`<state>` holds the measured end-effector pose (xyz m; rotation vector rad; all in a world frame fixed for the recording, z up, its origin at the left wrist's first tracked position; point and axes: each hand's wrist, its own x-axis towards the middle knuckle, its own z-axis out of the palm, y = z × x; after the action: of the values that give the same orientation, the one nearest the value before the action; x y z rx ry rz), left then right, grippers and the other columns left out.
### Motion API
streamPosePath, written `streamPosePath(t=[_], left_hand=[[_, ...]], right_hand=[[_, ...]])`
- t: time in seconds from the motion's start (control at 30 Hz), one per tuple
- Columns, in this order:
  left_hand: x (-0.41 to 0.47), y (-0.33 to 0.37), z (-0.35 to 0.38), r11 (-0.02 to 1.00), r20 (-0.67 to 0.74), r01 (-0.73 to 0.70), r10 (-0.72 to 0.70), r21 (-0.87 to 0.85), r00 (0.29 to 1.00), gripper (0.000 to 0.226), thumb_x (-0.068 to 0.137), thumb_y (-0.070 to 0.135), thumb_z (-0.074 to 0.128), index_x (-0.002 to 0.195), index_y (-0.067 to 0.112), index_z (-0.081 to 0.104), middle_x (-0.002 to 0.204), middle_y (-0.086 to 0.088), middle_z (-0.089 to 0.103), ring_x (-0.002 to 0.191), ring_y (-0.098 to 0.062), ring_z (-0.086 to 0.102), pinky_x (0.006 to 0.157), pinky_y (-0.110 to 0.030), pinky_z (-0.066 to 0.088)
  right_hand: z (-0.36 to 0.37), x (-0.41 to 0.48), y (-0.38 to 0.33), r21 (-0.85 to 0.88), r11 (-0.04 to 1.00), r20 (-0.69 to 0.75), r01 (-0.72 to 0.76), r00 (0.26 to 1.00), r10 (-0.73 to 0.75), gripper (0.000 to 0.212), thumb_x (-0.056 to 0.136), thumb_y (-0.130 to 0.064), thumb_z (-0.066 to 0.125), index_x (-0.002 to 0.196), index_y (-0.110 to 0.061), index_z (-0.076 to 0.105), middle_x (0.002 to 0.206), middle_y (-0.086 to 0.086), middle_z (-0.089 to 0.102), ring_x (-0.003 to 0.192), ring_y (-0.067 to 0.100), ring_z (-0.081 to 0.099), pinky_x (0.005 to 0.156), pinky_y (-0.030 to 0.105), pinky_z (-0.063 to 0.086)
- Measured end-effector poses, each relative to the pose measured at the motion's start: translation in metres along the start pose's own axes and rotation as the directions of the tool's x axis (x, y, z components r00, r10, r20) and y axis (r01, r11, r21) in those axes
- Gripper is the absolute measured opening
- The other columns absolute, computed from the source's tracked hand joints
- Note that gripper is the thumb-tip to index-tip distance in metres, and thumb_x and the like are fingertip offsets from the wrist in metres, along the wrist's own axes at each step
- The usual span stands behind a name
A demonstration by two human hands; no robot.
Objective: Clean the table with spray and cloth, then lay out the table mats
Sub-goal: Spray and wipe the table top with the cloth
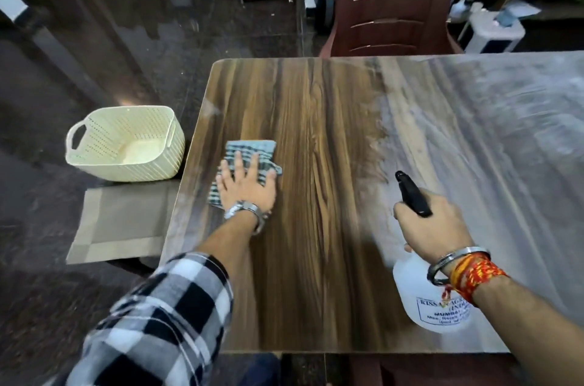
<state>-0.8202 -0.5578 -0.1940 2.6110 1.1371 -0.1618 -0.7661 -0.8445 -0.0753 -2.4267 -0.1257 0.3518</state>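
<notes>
Near the left edge of the wood-grain table (316, 227): left hand (245, 184) pressed flat, fingers spread, on a blue-and-white checked cloth (249, 153); palm-down pressure, no pinch or closed grasp, judged to suit wiping strokes across the laminate. Cloth folded to a rough pad, partly covered by the palm, lying wholly on the tabletop and well apart from the spray bottle (423, 297). Right hand (433, 224) wrapped around the neck of that bottle, fingers closed under the black trigger head (412, 194), nozzle directed away from the body toward the far half of the table; bottle held tilted above the near right part of the surface, contact with the table not determinable. Bottle body white and translucent, printed label partly hidden behind the wrist, which carries a metal bangle and red-orange thread. Left wrist fitted with a metal watch, sleeve in black-and-white check. Table surface: left portion dark with clear grain; right portion pale, streaked and hazy, with a ragged boundary between the two, judged as glare, spray film or unwiped residue, cause not determinable. Cleaning stage judged in hand, mat stage not yet begun. Table mats (120, 227), beige with a lighter border, lying flat beside the table on the left, below tabletop level, support not visible. Cream perforated basket (126, 145) beyond the mats, interior appearing empty. Brown plastic chair (392, 3) at the far edge.
</notes>
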Motion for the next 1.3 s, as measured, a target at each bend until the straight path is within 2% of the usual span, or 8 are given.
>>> streamPosePath(t=[0.23, 0.37, 0.5, 0.67, 0.8, 0.97, 1.17, 1.3], left_hand=[[0.164, -0.049, -0.041, 0.996, -0.053, 0.085, -0.084, 0.012, 0.995, 0.072, 0.090, 0.069, 0.016, 0.153, 0.036, 0.007, 0.163, -0.002, -0.004, 0.148, -0.033, -0.005, 0.119, -0.049, -0.001], [0.237, -0.049, -0.051, 0.997, -0.044, 0.080, -0.080, -0.004, 0.996, 0.083, 0.083, 0.072, 0.014, 0.154, 0.029, 0.013, 0.162, -0.010, 0.000, 0.147, -0.036, 0.000, 0.118, -0.048, 0.002], [0.260, -0.008, -0.045, 0.992, -0.083, 0.069, -0.060, 0.110, 0.995, 0.075, 0.088, 0.071, 0.015, 0.153, 0.035, 0.011, 0.163, -0.003, -0.001, 0.148, -0.034, -0.005, 0.118, -0.050, 0.000], [0.273, 0.062, -0.030, 0.979, -0.008, -0.129, 0.132, 0.160, 0.991, 0.074, 0.089, 0.071, 0.013, 0.154, 0.035, 0.009, 0.163, -0.001, -0.002, 0.148, -0.034, -0.007, 0.118, -0.050, -0.004], [0.277, 0.129, -0.015, 0.966, -0.002, -0.205, 0.208, 0.157, 0.978, 0.073, 0.089, 0.071, 0.014, 0.153, 0.037, 0.010, 0.163, 0.000, -0.001, 0.148, -0.032, -0.007, 0.118, -0.049, -0.005], [0.294, 0.213, 0.002, 0.941, 0.012, -0.299, 0.301, 0.158, 0.954, 0.072, 0.089, 0.070, 0.017, 0.153, 0.037, 0.013, 0.163, 0.000, 0.001, 0.148, -0.033, -0.007, 0.118, -0.049, -0.005], [0.315, 0.311, 0.021, 0.871, 0.049, -0.463, 0.461, 0.166, 0.886, 0.074, 0.088, 0.072, 0.017, 0.153, 0.038, 0.013, 0.163, 0.003, 0.004, 0.148, -0.033, -0.003, 0.119, -0.048, -0.002], [0.305, 0.347, 0.038, 0.829, 0.062, -0.531, 0.529, 0.177, 0.846, 0.073, 0.088, 0.071, 0.018, 0.152, 0.038, 0.012, 0.163, 0.004, 0.004, 0.148, -0.032, -0.002, 0.119, -0.048, -0.001]], right_hand=[[0.033, 0.054, -0.043, 0.030, 0.999, 0.006, -0.038, 0.999, 0.038, 0.018, 0.077, -0.028, 0.057, 0.073, -0.011, 0.060, 0.062, 0.013, 0.061, 0.062, 0.037, 0.065, 0.062, 0.051, 0.059], [0.039, 0.091, -0.049, 0.057, 0.994, -0.013, -0.097, 0.995, 0.098, 0.018, 0.077, -0.030, 0.055, 0.072, -0.013, 0.060, 0.061, 0.009, 0.061, 0.062, 0.036, 0.067, 0.058, 0.041, 0.056], [0.031, 0.138, -0.045, 0.097, 0.974, -0.090, -0.203, 0.973, 0.212, 0.018, 0.081, -0.027, 0.057, 0.073, -0.011, 0.060, 0.064, 0.013, 0.066, 0.068, 0.037, 0.068, 0.054, 0.031, 0.041], [0.017, 0.181, -0.046, 0.153, 0.955, -0.100, -0.256, 0.957, 0.272, 0.020, 0.073, -0.028, 0.054, 0.064, -0.010, 0.056, 0.067, 0.021, 0.069, 0.069, 0.043, 0.069, 0.066, 0.048, 0.056], [0.007, 0.200, -0.041, 0.148, 0.961, -0.096, -0.234, 0.964, 0.249, 0.022, 0.074, -0.028, 0.053, 0.069, -0.007, 0.056, 0.074, 0.023, 0.070, 0.071, 0.042, 0.070, 0.070, 0.049, 0.055], [-0.008, 0.216, -0.021, 0.160, 0.957, -0.078, -0.241, 0.964, 0.255, 0.022, 0.079, -0.026, 0.054, 0.061, -0.014, 0.051, 0.060, 0.012, 0.064, 0.063, 0.036, 0.071, 0.052, 0.030, 0.047], [-0.035, 0.240, 0.011, 0.128, 0.958, -0.058, -0.256, 0.963, 0.265, 0.025, 0.079, -0.027, 0.053, 0.066, -0.007, 0.060, 0.063, 0.012, 0.066, 0.065, 0.039, 0.071, 0.057, 0.039, 0.055], [-0.046, 0.246, 0.031, 0.161, 0.930, -0.098, -0.330, 0.932, 0.348, 0.026, 0.077, -0.024, 0.050, 0.055, -0.012, 0.045, 0.058, 0.010, 0.054, 0.053, 0.035, 0.068, 0.040, 0.020, 0.038]])
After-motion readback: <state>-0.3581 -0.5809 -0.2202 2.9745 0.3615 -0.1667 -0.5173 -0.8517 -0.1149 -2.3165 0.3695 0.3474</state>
